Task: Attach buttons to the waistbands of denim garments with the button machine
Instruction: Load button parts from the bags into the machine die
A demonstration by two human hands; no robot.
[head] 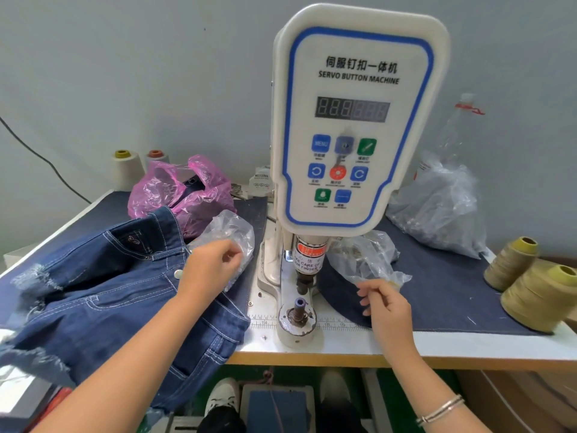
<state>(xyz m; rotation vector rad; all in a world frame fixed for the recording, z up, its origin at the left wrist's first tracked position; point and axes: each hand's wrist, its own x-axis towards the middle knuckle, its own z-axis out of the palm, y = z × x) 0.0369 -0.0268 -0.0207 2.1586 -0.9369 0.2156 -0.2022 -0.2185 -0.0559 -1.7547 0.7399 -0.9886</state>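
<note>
Dark blue denim shorts (103, 295) lie on the left of the table, waistband toward the button machine (352, 120), with a silver button (178, 274) on them. My left hand (212, 267) rests over the waistband, fingertips pinched at a small clear bag (231, 229); whether they hold anything is hidden. My right hand (385, 307) hovers right of the machine's lower die (298, 314), thumb and fingers curled together just below a second clear bag (362, 257) of small metal parts. Nothing lies on the die, and the punch (304, 278) is raised above it.
A pink plastic bag (181, 192) and two thread cones (125, 168) stand at the back left. A large clear bag (437, 210) and a bottle sit at the back right, olive thread cones (530, 282) at the right edge. A foot pedal (278, 407) lies below between two shoes.
</note>
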